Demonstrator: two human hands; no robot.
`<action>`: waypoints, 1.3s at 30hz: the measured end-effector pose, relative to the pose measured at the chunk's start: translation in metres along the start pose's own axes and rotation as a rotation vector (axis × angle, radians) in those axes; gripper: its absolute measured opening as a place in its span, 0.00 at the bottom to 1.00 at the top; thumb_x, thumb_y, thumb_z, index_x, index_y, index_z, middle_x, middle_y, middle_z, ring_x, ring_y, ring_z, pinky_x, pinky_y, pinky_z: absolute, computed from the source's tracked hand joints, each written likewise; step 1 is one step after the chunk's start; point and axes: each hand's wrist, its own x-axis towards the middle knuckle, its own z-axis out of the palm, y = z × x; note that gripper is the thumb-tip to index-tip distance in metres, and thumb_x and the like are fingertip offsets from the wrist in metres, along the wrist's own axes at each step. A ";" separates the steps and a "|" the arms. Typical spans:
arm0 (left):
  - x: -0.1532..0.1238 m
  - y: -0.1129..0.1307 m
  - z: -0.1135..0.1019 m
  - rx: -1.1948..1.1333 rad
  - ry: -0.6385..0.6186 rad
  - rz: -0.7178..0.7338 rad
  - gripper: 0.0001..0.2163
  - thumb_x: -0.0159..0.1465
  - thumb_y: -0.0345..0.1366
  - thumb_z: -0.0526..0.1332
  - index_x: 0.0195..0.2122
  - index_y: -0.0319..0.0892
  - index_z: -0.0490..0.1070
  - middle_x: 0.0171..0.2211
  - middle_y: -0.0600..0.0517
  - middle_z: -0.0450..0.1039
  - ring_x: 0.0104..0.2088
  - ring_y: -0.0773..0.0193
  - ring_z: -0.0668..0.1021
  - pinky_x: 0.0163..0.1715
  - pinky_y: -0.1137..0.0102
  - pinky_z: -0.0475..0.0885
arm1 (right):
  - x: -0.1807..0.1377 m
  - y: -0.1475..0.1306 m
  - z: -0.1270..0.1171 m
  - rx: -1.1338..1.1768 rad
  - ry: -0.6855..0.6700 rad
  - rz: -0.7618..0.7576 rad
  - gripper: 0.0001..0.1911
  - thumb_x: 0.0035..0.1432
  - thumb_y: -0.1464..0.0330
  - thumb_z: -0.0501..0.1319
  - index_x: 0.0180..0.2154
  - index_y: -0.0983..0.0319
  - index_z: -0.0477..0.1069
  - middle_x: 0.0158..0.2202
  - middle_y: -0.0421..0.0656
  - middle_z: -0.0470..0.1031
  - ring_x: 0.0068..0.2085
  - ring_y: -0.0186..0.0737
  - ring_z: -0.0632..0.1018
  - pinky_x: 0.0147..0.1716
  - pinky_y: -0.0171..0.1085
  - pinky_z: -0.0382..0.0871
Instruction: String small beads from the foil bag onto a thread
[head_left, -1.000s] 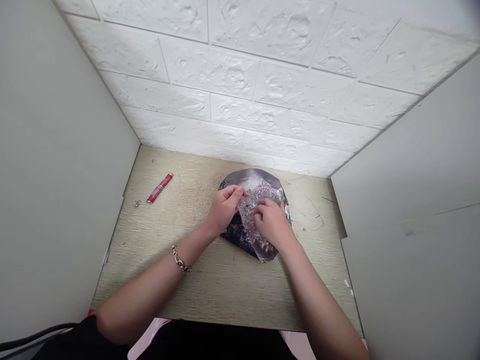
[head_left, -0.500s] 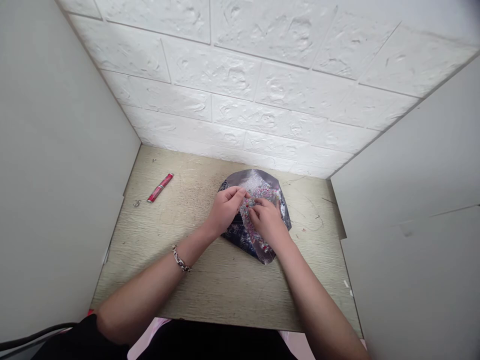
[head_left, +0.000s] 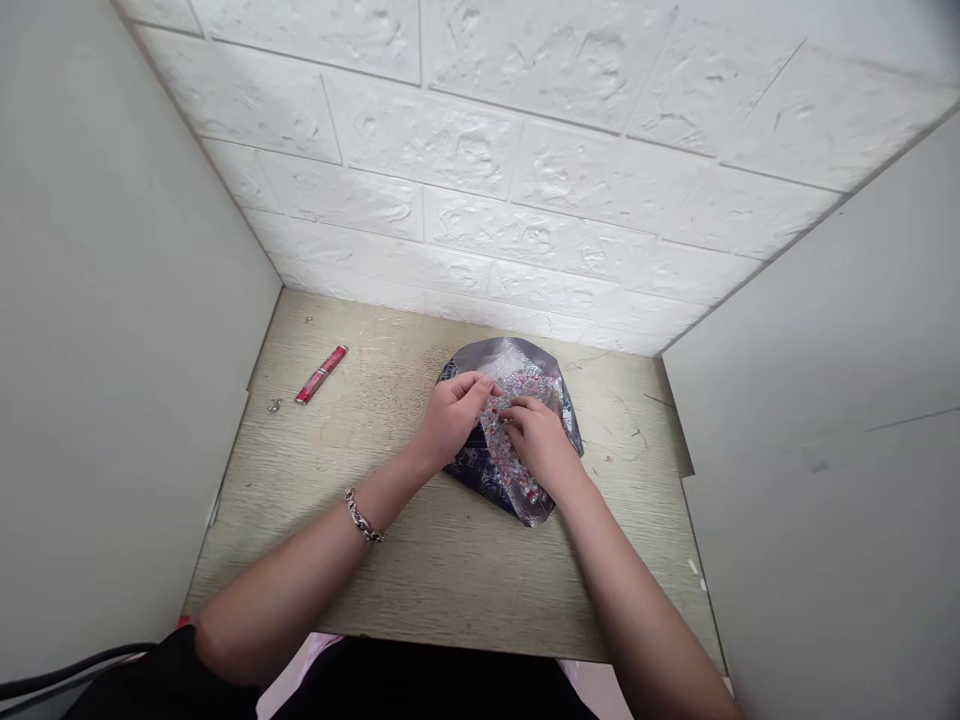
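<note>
A dark, silvery-lined opened bag lies on the table, with many small colourful beads spread over its shiny inner side. At the beads' left edge my left hand is closed in a pinch, thumb against forefinger. What it pinches is too small to make out. My right hand reaches in over the beads from the right, fingers curved downward and a little apart from the thumb. I see nothing plainly held in it. The two sets of fingertips are close together but not touching.
A red, pen-like tube lies at the left of the wooden table, near small metal bits. Thin thread-like strands lie to the right. Grey panels stand on both sides, a white brick-patterned wall behind.
My right hand has drawn slightly right, away from the left fingertips, and its fingers are lower over the beads. My left hand keeps its pinch in place.
</note>
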 end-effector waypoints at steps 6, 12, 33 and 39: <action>0.000 0.001 0.000 0.007 0.001 -0.001 0.13 0.57 0.43 0.53 0.25 0.38 0.67 0.13 0.61 0.49 0.14 0.76 0.54 0.14 0.76 0.50 | 0.001 0.003 0.002 0.004 0.035 -0.025 0.08 0.52 0.75 0.53 0.32 0.64 0.70 0.37 0.46 0.70 0.41 0.39 0.70 0.49 0.45 0.56; 0.000 0.002 0.001 -0.006 -0.003 -0.001 0.13 0.57 0.43 0.54 0.25 0.38 0.67 0.13 0.61 0.48 0.14 0.76 0.54 0.14 0.76 0.50 | 0.002 0.003 0.004 -0.023 0.024 -0.034 0.08 0.53 0.74 0.52 0.30 0.64 0.70 0.38 0.47 0.70 0.41 0.40 0.70 0.47 0.44 0.57; -0.003 0.002 0.001 0.338 -0.191 0.131 0.13 0.57 0.41 0.52 0.27 0.38 0.71 0.22 0.54 0.68 0.26 0.69 0.68 0.28 0.72 0.63 | 0.005 -0.002 -0.007 1.288 0.218 0.162 0.10 0.50 0.62 0.57 0.32 0.61 0.65 0.36 0.42 0.72 0.37 0.35 0.73 0.42 0.40 0.67; -0.003 0.000 0.002 0.385 -0.258 0.142 0.13 0.58 0.40 0.51 0.28 0.37 0.71 0.21 0.54 0.67 0.24 0.70 0.67 0.27 0.73 0.62 | 0.002 -0.012 -0.013 1.565 0.165 0.252 0.08 0.44 0.65 0.63 0.29 0.61 0.67 0.30 0.39 0.72 0.33 0.31 0.73 0.40 0.37 0.69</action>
